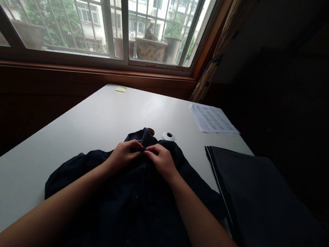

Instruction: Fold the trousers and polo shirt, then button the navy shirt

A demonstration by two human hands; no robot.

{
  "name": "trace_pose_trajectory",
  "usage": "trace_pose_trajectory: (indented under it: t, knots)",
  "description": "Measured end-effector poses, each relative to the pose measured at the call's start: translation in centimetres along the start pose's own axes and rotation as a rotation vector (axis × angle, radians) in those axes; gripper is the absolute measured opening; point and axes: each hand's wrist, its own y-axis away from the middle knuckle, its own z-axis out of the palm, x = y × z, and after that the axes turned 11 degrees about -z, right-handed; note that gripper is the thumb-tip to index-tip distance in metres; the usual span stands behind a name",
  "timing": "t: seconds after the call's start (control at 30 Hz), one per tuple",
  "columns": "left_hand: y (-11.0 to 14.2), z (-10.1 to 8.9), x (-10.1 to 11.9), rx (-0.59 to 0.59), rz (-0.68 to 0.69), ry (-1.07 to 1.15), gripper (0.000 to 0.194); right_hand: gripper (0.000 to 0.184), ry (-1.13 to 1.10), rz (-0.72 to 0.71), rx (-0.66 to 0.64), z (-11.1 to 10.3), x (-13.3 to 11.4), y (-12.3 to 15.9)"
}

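A dark navy shirt (122, 197) lies spread on the white table in front of me, its collar (148, 137) at the far end and its sleeves out to both sides. Just below the collar, my left hand (125, 152) pinches the front edge of the cloth. My right hand (161, 160) pinches the same spot, the fingertips of both hands meeting there. Whatever small part sits between the fingertips is hidden. A small button (137, 197) shows lower down the shirt front.
Beyond the collar are a white round object (168, 136) with a dark centre and a partly hidden brown round thing (151, 131). Folded dark cloth (251, 186) lies on the right. Printed papers (213, 119) and a yellow sticky note (121, 89) rest on the white table (73, 130), near the window.
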Motion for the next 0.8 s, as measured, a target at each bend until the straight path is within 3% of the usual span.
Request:
trace_pose_trajectory:
  t: [0.43,0.8]
  knots:
    - [-0.06,-0.11,-0.41,0.008,-0.014,0.021,0.018,0.012,0.05,-0.112,0.03,0.2,0.44,0.33]
    - [-0.11,-0.11,-0.22,0.007,-0.041,0.052,0.019,0.009,0.072,-0.125,0.028,0.09,-0.02,0.44]
